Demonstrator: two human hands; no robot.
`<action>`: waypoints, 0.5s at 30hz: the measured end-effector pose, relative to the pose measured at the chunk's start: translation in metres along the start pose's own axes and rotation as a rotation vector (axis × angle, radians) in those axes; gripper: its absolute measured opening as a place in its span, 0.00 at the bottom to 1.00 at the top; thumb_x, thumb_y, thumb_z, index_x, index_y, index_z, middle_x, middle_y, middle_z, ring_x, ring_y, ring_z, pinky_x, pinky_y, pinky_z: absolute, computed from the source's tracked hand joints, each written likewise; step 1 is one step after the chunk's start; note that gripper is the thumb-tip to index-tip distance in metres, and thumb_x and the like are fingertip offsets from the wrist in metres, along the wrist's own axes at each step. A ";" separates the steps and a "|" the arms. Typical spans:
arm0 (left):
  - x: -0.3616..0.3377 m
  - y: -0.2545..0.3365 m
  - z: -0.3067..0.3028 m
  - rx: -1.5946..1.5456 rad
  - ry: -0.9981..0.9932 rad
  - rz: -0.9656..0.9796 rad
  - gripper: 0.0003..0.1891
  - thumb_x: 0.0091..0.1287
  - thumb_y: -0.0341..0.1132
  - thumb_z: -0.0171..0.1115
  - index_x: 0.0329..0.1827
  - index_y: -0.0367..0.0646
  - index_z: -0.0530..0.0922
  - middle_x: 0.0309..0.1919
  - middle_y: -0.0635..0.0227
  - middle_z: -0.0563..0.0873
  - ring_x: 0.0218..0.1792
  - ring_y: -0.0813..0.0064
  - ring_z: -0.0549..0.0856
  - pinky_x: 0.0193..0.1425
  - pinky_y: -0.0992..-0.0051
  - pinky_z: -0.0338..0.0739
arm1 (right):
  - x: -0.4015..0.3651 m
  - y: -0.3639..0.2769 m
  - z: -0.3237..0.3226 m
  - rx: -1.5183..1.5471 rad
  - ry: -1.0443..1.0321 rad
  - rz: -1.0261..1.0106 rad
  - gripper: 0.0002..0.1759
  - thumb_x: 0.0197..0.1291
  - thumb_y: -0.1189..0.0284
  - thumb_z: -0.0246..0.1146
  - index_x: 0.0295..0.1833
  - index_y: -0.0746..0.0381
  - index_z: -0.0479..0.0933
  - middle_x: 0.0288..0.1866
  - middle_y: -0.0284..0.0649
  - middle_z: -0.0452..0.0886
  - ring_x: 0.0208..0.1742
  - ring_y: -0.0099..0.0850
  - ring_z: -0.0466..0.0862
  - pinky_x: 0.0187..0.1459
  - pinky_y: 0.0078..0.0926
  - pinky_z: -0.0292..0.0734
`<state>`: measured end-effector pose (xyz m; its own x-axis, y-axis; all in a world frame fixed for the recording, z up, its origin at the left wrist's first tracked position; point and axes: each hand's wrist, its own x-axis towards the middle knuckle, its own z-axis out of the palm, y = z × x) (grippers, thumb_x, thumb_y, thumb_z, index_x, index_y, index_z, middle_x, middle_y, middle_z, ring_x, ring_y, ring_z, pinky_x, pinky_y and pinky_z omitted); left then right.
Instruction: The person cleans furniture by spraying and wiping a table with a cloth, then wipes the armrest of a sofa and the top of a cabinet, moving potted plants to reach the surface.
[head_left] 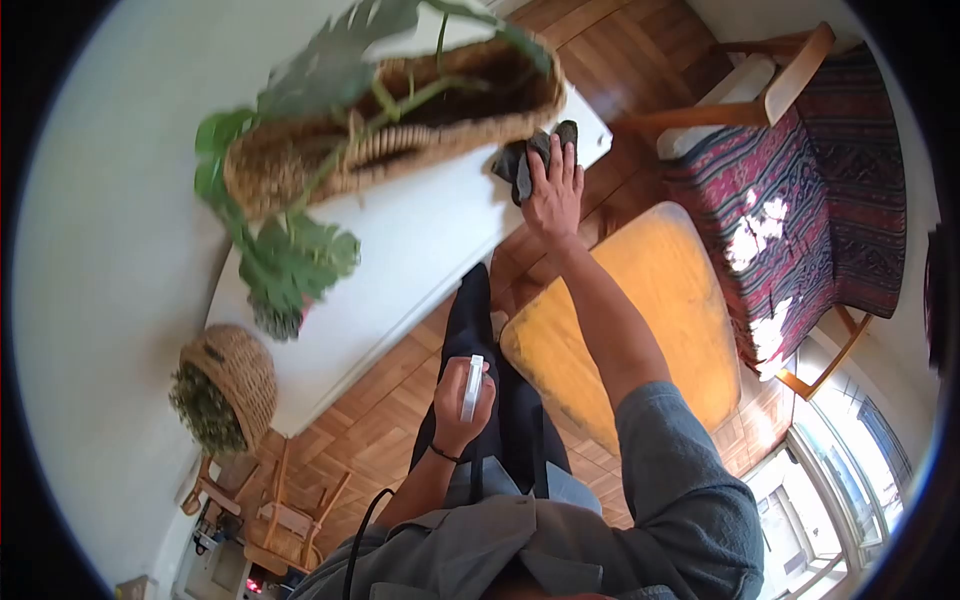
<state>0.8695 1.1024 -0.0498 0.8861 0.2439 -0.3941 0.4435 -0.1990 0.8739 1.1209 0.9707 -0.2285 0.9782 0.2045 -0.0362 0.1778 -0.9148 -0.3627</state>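
My right hand (553, 192) reaches forward and presses a dark grey cloth (517, 165) onto the white tabletop (385, 255), near its far right end. The fingers lie over the cloth, which is bunched under and beside them. Close to the fingertips is the rim of a large woven basket (400, 145) with a leafy plant (295, 262) hanging out of it. My left hand (463, 408) is low in front of my legs, wrapped round a slim white object (472, 386). Only the object's top shows; the fist hides the rest, so I cannot tell its kind.
A smaller woven basket (250, 380) with a small-leaved plant stands at the table's left end. A yellow stool (635, 320) is under my right arm. An armchair with striped fabric (790, 220) stands to the right, and wooden chairs (290, 515) are at the lower left.
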 end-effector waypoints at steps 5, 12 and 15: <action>-0.109 -0.023 -0.011 0.006 0.052 0.022 0.07 0.65 0.27 0.63 0.44 0.36 0.77 0.37 0.61 0.82 0.33 0.71 0.85 0.38 0.77 0.78 | -0.115 -0.088 0.044 0.092 -0.021 -0.052 0.30 0.60 0.69 0.58 0.71 0.49 0.69 0.83 0.44 0.52 0.83 0.51 0.50 0.77 0.60 0.48; -0.181 -0.043 -0.042 0.089 0.118 -0.097 0.08 0.62 0.27 0.64 0.44 0.38 0.79 0.40 0.61 0.83 0.36 0.66 0.86 0.40 0.73 0.80 | -0.243 -0.226 0.086 0.135 -0.491 -0.639 0.32 0.62 0.66 0.61 0.73 0.40 0.69 0.85 0.38 0.49 0.85 0.42 0.47 0.81 0.52 0.46; -0.196 -0.066 -0.060 0.115 0.182 -0.079 0.08 0.62 0.27 0.64 0.44 0.38 0.78 0.38 0.61 0.83 0.34 0.65 0.86 0.40 0.74 0.79 | -0.234 -0.237 0.069 0.114 -0.590 -0.677 0.30 0.64 0.68 0.58 0.72 0.39 0.69 0.85 0.34 0.49 0.85 0.40 0.47 0.81 0.53 0.45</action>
<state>0.6587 1.1246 -0.0137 0.8138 0.4278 -0.3933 0.5322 -0.2769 0.8000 0.8424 1.1631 -0.1981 0.4489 0.8604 -0.2413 0.6527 -0.5002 -0.5690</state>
